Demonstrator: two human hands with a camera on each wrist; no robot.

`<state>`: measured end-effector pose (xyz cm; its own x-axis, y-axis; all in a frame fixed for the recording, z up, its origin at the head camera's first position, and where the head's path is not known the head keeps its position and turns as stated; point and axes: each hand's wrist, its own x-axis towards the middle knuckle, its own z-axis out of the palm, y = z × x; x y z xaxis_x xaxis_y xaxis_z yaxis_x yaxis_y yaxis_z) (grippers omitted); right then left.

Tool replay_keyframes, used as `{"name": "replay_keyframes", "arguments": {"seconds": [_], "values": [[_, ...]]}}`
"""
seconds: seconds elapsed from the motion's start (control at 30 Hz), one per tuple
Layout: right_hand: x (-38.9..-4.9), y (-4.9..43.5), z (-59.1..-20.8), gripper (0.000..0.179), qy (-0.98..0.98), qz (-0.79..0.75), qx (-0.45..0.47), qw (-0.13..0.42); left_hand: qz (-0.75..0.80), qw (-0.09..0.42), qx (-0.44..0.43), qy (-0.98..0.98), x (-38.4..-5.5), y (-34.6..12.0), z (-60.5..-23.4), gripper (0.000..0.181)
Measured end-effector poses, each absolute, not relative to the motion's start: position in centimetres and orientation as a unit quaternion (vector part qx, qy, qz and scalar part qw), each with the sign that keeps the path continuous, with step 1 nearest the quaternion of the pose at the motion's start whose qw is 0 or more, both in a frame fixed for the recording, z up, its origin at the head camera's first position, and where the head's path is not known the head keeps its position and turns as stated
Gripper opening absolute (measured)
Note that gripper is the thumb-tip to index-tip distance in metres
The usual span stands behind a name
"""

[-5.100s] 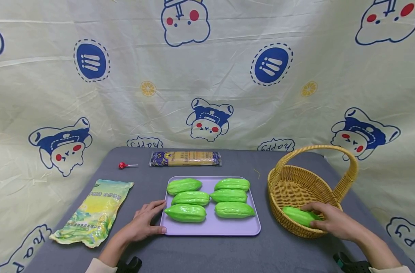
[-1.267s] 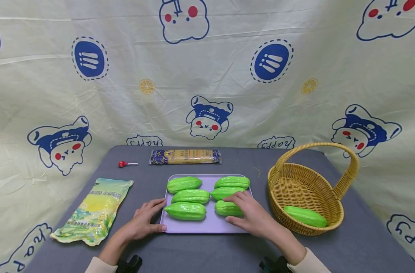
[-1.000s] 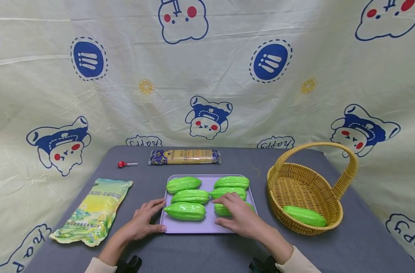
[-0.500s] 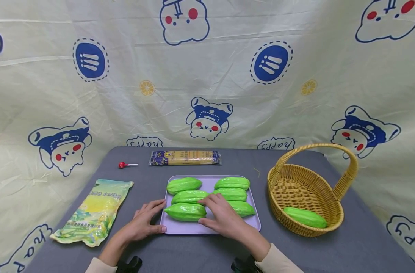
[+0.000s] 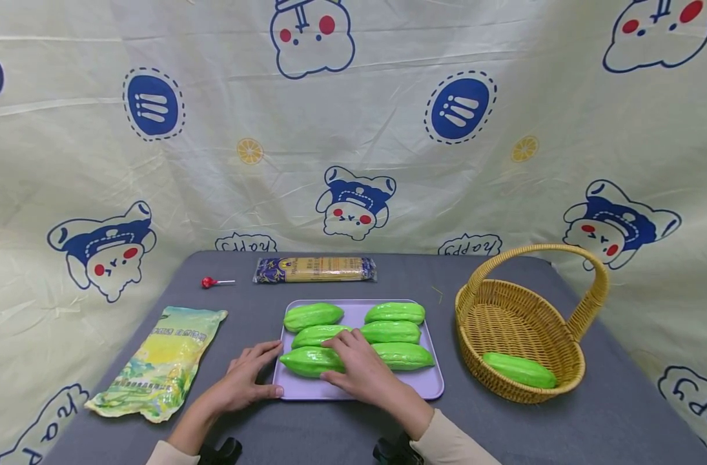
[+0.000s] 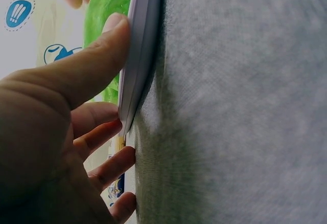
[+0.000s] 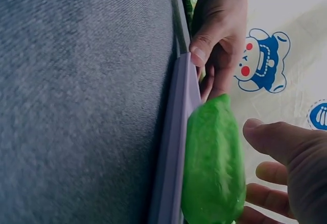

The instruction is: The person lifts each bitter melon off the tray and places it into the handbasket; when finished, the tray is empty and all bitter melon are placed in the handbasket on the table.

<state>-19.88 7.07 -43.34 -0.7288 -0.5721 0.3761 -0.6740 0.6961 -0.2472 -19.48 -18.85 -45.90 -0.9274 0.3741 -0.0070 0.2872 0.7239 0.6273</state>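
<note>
Several glossy green ridged gourd-like fruits lie in two columns on a lilac tray. My right hand is over the front-left ridged fruit, hiding its right end. In the right wrist view, the thumb and fingers of that hand are spread beside the green fruit, with a gap between thumb and fruit. My left hand rests against the tray's left edge. Its thumb and two fingertips touch the rim in the left wrist view, the other fingers being lower along the cloth.
A wicker basket with a tall handle stands at the right, one green fruit inside. To the left lies a yellow-green printed bag. Behind the tray are a noodle packet and a red lollipop.
Earlier, my right hand held the green fruit in the basket. It let go, then moved left across the tray from the right column to the front-left fruit. My left hand stayed at the tray.
</note>
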Motion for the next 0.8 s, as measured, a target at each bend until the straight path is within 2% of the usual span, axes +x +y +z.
{"name": "replay_keyframes", "arguments": {"seconds": [0.3, 0.8], "values": [[-20.4, 6.2, -43.9, 0.045, -0.915, 0.152, 0.334, 0.167, 0.325, 0.062, 0.182, 0.926, -19.4, -19.0, -46.0, 0.08], [-21.2, 5.6, -44.5, 0.044, -0.922, 0.145, 0.307, 0.187, 0.322, 0.052, 0.189, 0.926, -19.4, -19.0, -46.0, 0.081]]}}
